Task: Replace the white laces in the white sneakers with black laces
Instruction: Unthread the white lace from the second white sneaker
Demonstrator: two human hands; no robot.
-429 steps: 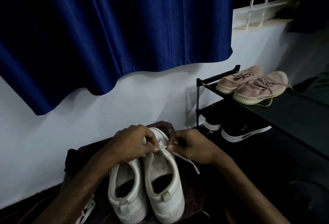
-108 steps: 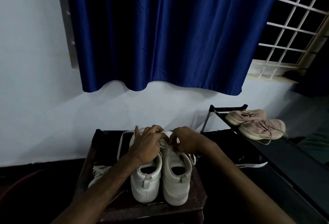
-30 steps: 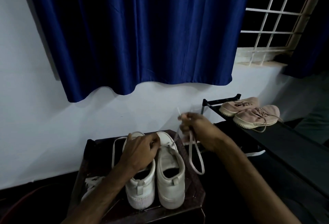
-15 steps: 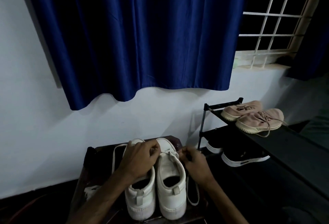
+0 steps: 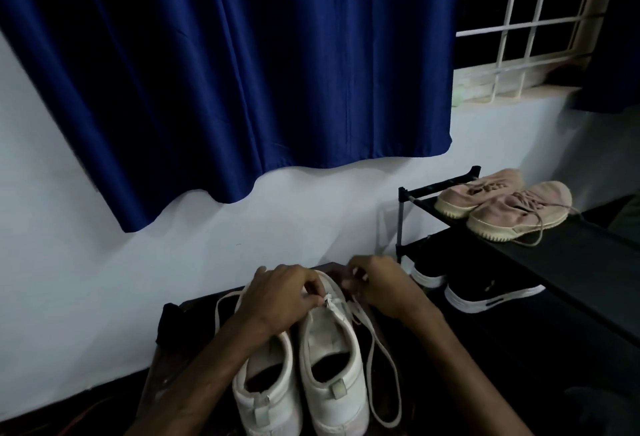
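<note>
1. The right sneaker (image 5: 329, 366) stands on a dark wooden worktop (image 5: 162, 376), heel toward the camera and toe toward the pale wall (image 5: 86, 262).
2. The left sneaker (image 5: 266, 397) stands just beside the right sneaker on its left, touching or nearly touching it and pointing the same way.
3. The left hand (image 5: 280, 297) lies over the left sneaker's front. Its fingers are curled, and thumb and forefinger pinch the right sneaker's upper at the top of the tongue.
4. The right hand (image 5: 384, 292) sits at the right sneaker's toe end, on its right side. Its fingers are curled around the white lace (image 5: 371, 363).
5. That lace runs from the right sneaker's eyelet area under the right hand and falls in a long loop along the right sneaker's right side, down past its heel.
6. A second white lace (image 5: 217, 307) arcs on the worktop beyond the left sneaker, on the far side from the right sneaker.
7. To the right of the right sneaker stands a black shoe rack (image 5: 554, 262). A pair of pink shoes (image 5: 502, 203) sits on its top shelf and black shoes with white soles (image 5: 485, 292) below.
8. Above and behind the right sneaker hangs a blue curtain (image 5: 242, 72), with a white window grille (image 5: 526, 20) further right.
</note>
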